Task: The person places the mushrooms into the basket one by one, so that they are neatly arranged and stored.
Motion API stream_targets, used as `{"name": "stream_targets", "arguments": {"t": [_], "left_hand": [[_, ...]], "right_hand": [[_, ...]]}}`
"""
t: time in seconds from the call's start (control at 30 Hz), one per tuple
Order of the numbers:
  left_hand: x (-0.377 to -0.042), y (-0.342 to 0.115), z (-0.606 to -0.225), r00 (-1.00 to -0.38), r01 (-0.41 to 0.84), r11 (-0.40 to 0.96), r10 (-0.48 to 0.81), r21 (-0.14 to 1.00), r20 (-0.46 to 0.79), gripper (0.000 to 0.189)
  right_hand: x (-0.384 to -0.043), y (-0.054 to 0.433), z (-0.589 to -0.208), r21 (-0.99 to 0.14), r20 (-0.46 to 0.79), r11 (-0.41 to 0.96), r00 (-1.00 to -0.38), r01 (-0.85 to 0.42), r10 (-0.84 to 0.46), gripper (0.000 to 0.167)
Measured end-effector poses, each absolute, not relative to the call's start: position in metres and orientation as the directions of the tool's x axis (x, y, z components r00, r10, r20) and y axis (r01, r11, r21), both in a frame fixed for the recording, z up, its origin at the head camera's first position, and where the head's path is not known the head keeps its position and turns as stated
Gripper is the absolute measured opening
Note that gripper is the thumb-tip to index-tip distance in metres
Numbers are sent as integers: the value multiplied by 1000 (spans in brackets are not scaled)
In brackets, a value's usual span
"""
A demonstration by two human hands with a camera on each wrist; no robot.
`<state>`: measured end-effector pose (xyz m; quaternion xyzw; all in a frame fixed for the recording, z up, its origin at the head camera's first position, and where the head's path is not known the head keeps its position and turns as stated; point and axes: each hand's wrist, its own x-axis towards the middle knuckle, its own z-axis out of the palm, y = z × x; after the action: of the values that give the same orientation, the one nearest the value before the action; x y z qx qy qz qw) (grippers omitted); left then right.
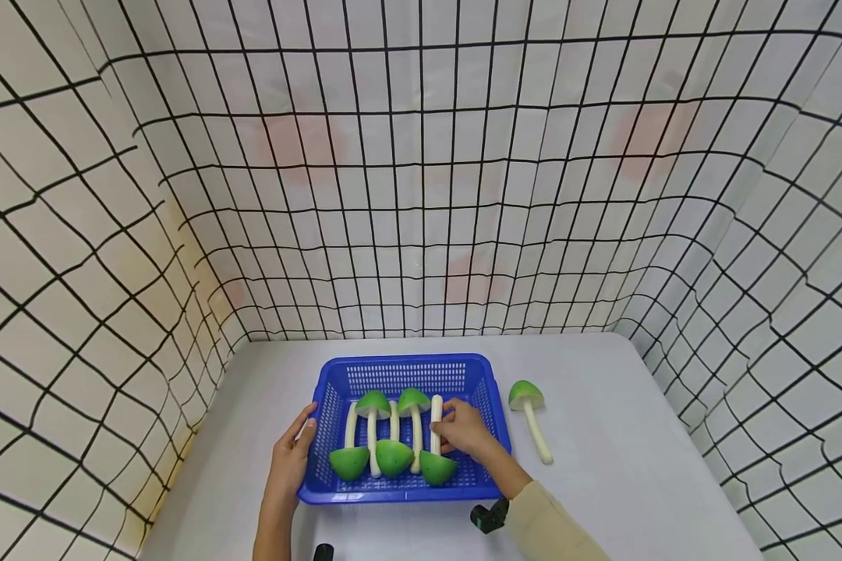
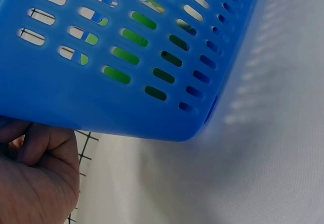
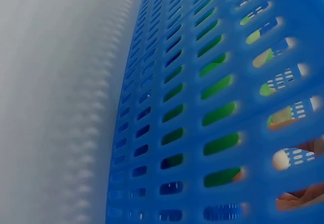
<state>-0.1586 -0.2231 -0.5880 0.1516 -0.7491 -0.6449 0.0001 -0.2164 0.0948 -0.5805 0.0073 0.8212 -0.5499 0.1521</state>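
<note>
A blue plastic basket stands on the white table with several toy mushrooms in it, green caps and white stems laid in alternating directions. My left hand grips the basket's left rim; in the left wrist view the curled fingers of that hand are at the rim. Inside the basket, my right hand pinches the white stem of the rightmost mushroom, whose cap points toward me. Through the slots in the right wrist view, only bits of the right hand show.
One more green-capped mushroom lies on the table to the right of the basket. Black grid netting over white sheeting encloses the table at the back and both sides. A small black object is near the right forearm.
</note>
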Motion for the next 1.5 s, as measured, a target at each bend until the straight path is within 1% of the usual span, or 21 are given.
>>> {"name": "stream_targets", "arguments": {"t": [0.27, 0.37, 0.57, 0.77, 0.83, 1.17, 1.33, 1.5], "left_hand": [[-160, -223, -587, -954, -224, 119, -228, 967, -193, 51], [-160, -223, -587, -952, -228, 124, -235, 966, -194, 50], [-159, -221, -586, -949, -230, 131, -251, 964, -192, 51], [-160, -221, -587, -951, -227, 139, -246, 964, -188, 52], [-160, -221, -588, -950, -232, 138, -245, 963, -194, 52], [-160, -222, -588, -948, -240, 114, -241, 964, -208, 50], [-159, -223, -587, -948, -239, 118, -241, 964, -206, 51], [-158, -223, -586, -948, -244, 116, -238, 963, -211, 50]], "right_hand": [[-214, 92, -577, -873, -257, 454, -959, 178, -117, 60], [-213, 91, -576, -851, -268, 494, -957, 179, -115, 60], [-212, 93, -577, -811, -282, 560, -952, 169, -121, 55], [-212, 95, -578, -774, -265, 617, -958, 145, -107, 54], [-212, 95, -578, -776, -255, 616, -961, 138, -107, 53], [-210, 99, -574, -803, -96, 595, -993, 41, -62, 40], [-206, 104, -566, -821, -37, 571, -997, -11, -73, 40], [-202, 108, -561, -832, -10, 554, -997, -36, -79, 38]]}}
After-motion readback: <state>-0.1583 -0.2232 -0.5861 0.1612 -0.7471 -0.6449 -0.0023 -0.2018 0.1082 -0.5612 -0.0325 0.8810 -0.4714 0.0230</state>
